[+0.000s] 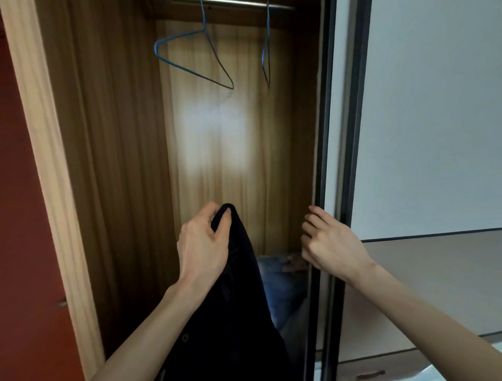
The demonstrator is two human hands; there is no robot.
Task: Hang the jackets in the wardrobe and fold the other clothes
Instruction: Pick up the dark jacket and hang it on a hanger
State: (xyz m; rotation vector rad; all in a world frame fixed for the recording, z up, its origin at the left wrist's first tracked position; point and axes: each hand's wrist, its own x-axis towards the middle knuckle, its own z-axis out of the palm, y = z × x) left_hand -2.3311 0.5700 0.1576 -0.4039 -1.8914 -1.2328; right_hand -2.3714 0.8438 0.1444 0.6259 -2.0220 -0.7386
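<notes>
A dark, almost black jacket (pixel 239 312) hangs down in front of the open wardrobe (pixel 114 163). My left hand (pixel 203 242) pinches its top edge between thumb and fingers. My right hand (pixel 328 244) curls its fingers round the edge of the sliding wardrobe door (pixel 326 136). Two blue wire hangers hang empty from the metal rail (pixel 244 3) at the top: one hanger (pixel 190 51) turned sideways on the left, the other hanger (pixel 266 54) seen edge-on to its right.
Blue cloth items (pixel 279 282) lie at the bottom of the wardrobe behind the jacket. A red wall (pixel 24 244) stands to the left of the wooden frame. The pale door panels (pixel 434 108) fill the right side.
</notes>
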